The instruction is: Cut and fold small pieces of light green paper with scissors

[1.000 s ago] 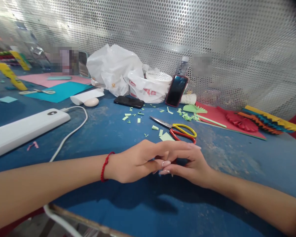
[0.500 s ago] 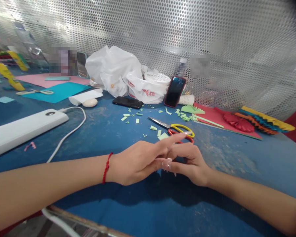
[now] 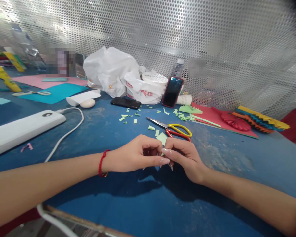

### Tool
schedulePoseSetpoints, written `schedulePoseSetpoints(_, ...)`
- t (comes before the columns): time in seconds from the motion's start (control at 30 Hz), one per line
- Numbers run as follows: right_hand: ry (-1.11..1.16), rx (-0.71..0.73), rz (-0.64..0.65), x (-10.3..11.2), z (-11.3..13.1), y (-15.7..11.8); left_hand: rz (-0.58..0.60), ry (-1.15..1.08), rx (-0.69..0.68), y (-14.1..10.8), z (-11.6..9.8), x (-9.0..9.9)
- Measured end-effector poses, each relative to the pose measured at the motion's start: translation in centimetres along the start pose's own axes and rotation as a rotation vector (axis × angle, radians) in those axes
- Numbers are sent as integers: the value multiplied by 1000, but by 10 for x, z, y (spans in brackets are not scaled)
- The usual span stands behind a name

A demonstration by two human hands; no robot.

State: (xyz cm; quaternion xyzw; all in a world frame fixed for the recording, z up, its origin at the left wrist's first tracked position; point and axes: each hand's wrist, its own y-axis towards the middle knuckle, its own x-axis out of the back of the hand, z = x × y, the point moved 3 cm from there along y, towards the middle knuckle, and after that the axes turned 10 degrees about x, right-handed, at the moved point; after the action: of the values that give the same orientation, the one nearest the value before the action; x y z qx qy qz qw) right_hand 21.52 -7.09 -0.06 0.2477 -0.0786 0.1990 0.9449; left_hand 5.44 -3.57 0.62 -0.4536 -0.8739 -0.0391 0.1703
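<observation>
My left hand (image 3: 135,154), with a red string bracelet (image 3: 103,163) at the wrist, meets my right hand (image 3: 185,158) above the blue table (image 3: 162,210). Both have thumb and fingers pinched together, fingertips touching. A tiny pale green bit shows between them; the rest of what they hold is hidden. Just behind the hands lie scissors (image 3: 168,126) with one yellow and one red handle loop, beside a pale green paper piece (image 3: 161,138). Small green scraps (image 3: 135,121) are scattered farther back.
Left: a white power bank (image 3: 27,131) with a cable, blue paper (image 3: 56,93), cream scissors (image 3: 32,93). Back: a black phone (image 3: 125,102), white plastic bags (image 3: 113,70), a propped phone (image 3: 172,92). Right: red paper (image 3: 209,113) and folded fans (image 3: 263,119).
The fingers of my left hand have curled from stretched out over the right hand into a pinch. Both hands now meet at the fingertips, and more of the scissors' handles shows. The view has shifted slightly.
</observation>
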Motion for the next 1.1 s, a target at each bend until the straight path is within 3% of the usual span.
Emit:
schedulePoseSetpoints(0.3,-110,75,74,-1,4,1,155,-254,190,5,6,1)
schedulePoseSetpoints(0.5,-174,97,115,-3,5,1,162,-435,293,6,7,1)
schedulePoseSetpoints(0.57,-206,128,64,2,7,4,141,-475,302,5,7,1)
schedulePoseSetpoints(0.67,-388,164,-140,25,6,14,82,-476,277,5,6,3)
schedulePoseSetpoints(0.73,-612,106,-203,43,0,22,21,-467,253,5,7,5)
schedulePoseSetpoints(0.87,-1156,-117,107,67,-21,34,-108,-489,227,6,11,10)
schedulePoseSetpoints(0.97,-1188,-209,212,74,-32,34,-188,-509,196,5,9,13)
schedulePoseSetpoints(1.1,-1024,-338,175,78,-37,35,-243,-520,130,2,1,15)
